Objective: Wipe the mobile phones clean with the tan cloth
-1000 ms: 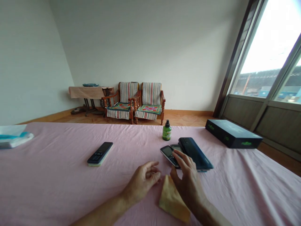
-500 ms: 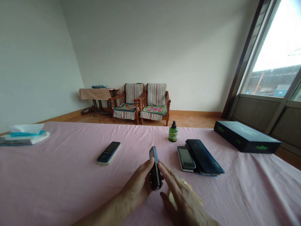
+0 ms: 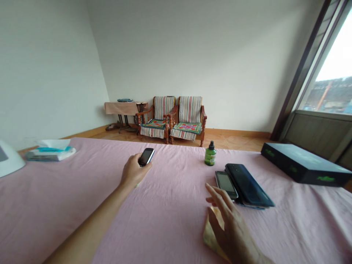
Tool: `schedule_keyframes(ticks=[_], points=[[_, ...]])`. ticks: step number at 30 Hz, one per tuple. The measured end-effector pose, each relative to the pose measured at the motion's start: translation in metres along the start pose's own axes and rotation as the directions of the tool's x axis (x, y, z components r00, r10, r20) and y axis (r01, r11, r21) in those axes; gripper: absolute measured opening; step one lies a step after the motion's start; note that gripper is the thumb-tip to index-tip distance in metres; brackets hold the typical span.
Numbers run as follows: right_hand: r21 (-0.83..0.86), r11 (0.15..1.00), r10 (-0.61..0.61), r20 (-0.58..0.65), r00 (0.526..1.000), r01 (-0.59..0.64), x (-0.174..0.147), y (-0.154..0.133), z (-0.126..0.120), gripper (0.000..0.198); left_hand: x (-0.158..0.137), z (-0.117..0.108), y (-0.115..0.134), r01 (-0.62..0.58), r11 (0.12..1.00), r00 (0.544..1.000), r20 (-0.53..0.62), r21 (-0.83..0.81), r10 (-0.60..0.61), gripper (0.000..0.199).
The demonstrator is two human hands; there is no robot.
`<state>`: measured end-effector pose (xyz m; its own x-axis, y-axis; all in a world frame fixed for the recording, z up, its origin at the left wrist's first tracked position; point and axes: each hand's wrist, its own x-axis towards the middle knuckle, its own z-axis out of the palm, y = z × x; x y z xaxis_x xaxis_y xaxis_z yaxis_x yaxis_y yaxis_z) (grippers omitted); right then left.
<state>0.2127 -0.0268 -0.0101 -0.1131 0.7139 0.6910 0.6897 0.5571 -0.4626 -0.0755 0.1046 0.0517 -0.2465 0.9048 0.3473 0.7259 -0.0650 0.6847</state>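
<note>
My left hand is closed around a dark mobile phone with its screen facing up, out over the left middle of the tablecloth. Beneath that hand, a small pale-green edge shows; the rest of what lies there is hidden. My right hand hovers open, fingers apart, over a yellow cloth, which it partly covers. Just beyond its fingertips lies a silver-edged phone, beside a stack of larger dark phones.
A green bottle with a black cap stands near the far edge of the pink tablecloth. A black box sits at the right. On the left are a tissue pack and a white object, cut off by the frame.
My left hand has carried the phone forward and left, away from my right hand. My right hand has come off the phone. The view has turned slightly left.
</note>
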Motion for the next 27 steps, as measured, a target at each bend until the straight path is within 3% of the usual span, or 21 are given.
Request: schedule_keyframes(ticks=[4, 9, 21, 27], points=[[0.023, 0.999, -0.025, 0.032, 0.999, 0.025, -0.002, -0.001, 0.001, 0.044, 0.010, -0.015, -0.021, 0.031, 0.938, 0.999, -0.047, 0.344, -0.016, 0.037], [0.023, 0.999, -0.031, 0.041, 0.999, 0.030, -0.002, 0.000, 0.002, 0.041, 0.010, -0.012, -0.028, -0.012, 0.828, 1.000, 0.027, 0.561, -0.005, 0.033], [-0.057, 0.994, -0.093, 0.015, 0.996, 0.093, -0.006, 0.005, 0.005, 0.034, 0.011, -0.003, -0.033, -0.077, 0.733, 0.993, 0.120, 0.676, -0.007, 0.048], [-0.041, 0.994, -0.095, 0.039, 0.995, 0.096, -0.006, 0.007, 0.005, 0.033, 0.006, -0.004, -0.033, -0.062, 0.713, 0.977, 0.188, 0.698, -0.099, 0.086]])
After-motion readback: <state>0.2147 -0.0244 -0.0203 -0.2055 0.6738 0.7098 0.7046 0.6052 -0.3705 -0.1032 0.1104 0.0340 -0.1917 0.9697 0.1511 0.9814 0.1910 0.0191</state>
